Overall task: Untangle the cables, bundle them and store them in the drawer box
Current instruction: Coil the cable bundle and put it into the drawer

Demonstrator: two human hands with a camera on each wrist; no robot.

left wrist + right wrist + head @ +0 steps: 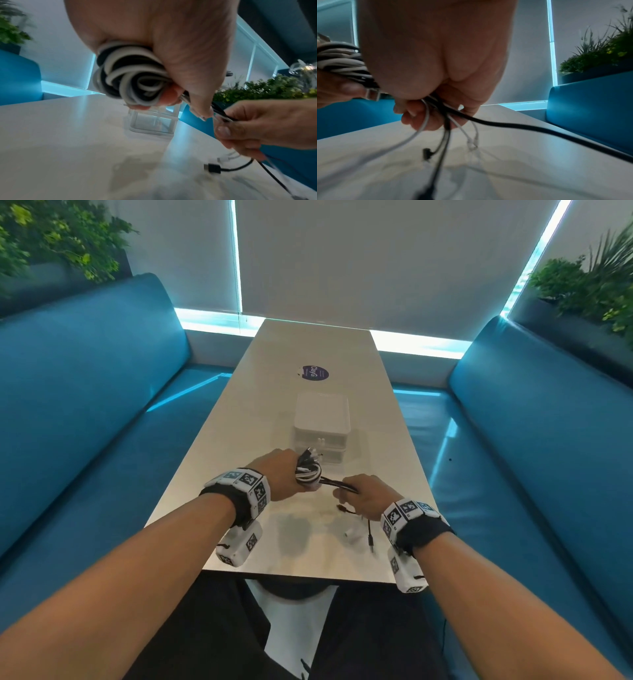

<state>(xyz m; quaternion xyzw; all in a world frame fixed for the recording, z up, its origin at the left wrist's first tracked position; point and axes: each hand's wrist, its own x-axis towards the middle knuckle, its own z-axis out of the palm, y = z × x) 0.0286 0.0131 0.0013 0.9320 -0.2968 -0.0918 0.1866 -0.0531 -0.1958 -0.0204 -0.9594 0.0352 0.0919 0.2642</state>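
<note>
The left hand (279, 474) gripped a coiled bundle of black and white cables (308, 472) above the table (239, 412), while the right hand (368, 496), just beside it, closed around the loose cable ends (443, 129) trailing from that coil, with the white drawer box (322, 424) standing shut just beyond them.

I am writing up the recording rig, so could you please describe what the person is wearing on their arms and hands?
Both forearms are bare, with no sleeves, and the left hand and right hand wear no gloves. Each wrist carries a black strap topped by a white band of black-and-white square markers. Under each wrist hangs a white camera block bearing the same kind of markers.
</note>
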